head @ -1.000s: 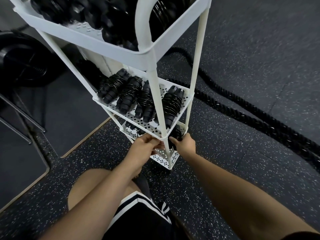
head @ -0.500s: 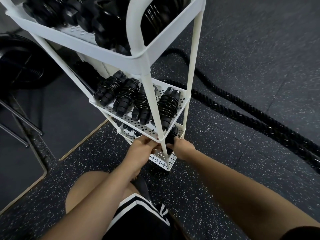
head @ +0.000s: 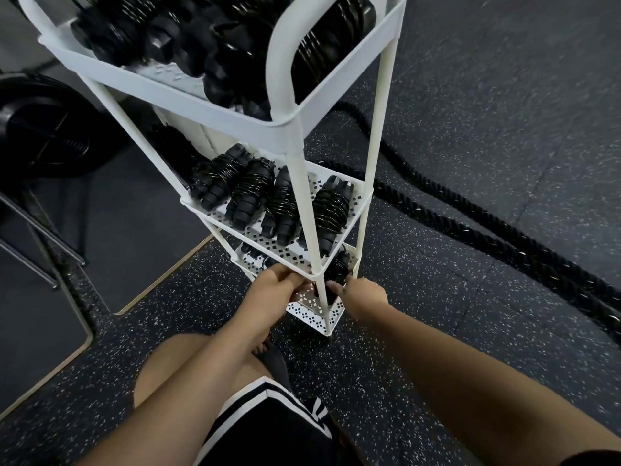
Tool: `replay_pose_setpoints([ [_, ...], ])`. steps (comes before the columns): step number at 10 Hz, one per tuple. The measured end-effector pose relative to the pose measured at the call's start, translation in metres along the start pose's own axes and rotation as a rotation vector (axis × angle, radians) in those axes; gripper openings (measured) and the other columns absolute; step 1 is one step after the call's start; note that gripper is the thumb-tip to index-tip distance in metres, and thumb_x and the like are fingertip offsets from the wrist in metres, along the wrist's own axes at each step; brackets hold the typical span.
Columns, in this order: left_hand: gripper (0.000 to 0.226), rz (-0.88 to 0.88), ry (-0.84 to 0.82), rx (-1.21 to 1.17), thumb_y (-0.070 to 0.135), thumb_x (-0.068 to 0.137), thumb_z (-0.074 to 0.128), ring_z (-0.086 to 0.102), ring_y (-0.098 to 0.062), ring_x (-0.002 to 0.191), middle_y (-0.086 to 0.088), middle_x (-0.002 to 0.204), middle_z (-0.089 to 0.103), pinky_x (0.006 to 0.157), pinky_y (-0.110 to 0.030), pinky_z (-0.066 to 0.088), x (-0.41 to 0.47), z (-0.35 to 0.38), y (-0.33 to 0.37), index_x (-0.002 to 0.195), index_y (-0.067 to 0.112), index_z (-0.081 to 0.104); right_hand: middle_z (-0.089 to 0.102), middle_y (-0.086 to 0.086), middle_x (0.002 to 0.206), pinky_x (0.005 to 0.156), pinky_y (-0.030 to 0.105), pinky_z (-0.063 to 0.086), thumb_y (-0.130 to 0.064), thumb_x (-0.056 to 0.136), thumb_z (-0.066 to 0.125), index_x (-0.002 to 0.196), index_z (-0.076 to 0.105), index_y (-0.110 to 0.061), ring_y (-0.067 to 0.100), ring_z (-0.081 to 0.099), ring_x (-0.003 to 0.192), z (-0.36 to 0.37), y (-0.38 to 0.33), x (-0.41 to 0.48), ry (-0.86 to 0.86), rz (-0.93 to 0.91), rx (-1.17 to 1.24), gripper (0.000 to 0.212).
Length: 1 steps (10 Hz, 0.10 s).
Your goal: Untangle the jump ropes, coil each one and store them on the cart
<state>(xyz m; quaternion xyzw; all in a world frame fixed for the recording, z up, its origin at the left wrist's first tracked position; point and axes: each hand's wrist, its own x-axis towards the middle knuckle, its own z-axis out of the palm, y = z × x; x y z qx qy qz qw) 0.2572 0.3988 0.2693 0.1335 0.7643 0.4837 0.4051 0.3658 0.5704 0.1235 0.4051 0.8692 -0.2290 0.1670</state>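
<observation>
Since the post blocks part of it, we only get a partial read on the coiled jump rope (head: 337, 272): a black bundle sitting in the bottom tier (head: 314, 317) of the white cart (head: 375, 163), at the tier's near right corner.

Right hand (head: 364, 297) comes in from 4 o'clock of the bundle. Thumb (head: 332, 285) is laid against it and the fingers curl round its far side, so a narrow, closed hold on the rope.

Left hand (head: 270, 292) sits at 8 o'clock of the bundle. Its fingers are curled and tucked under the rim of the middle tier (head: 265, 242). Fingertips are hidden there, so we cannot tell whether it holds anything.

At 12 o'clock of the hands, the middle tier carries four coiled ropes (head: 331, 210) side by side, handles pointing toward us. Top tier (head: 188, 102) is packed with more black bundles (head: 201, 38), details blurred.

Outward: thick battle rope (head: 519, 257) lies on the speckled floor (head: 504, 79) at 3 o'clock of the cart. Weight plate (head: 37, 129) at 9 o'clock of the cart. Our bare knee (head: 174, 364) and striped black shorts (head: 268, 428) at 6 o'clock.
</observation>
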Motion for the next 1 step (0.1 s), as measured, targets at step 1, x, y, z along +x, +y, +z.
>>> replay_pose_setpoints([
  [1,0.014,0.020,-0.007,0.015,0.016,0.107,0.062,0.076,-0.024,0.107,-0.003,0.102,0.082,0.068,-0.018,0.051,-0.0024,-0.0076,0.0016,0.110,0.015,0.076,0.070,0.009,0.105,0.079,0.041,0.058,-0.079,0.103,0.022,0.116,0.063,-0.014,0.028,0.068,0.089,-0.0032,0.0091,-0.0067,-0.016,-0.006,0.081,0.078],
])
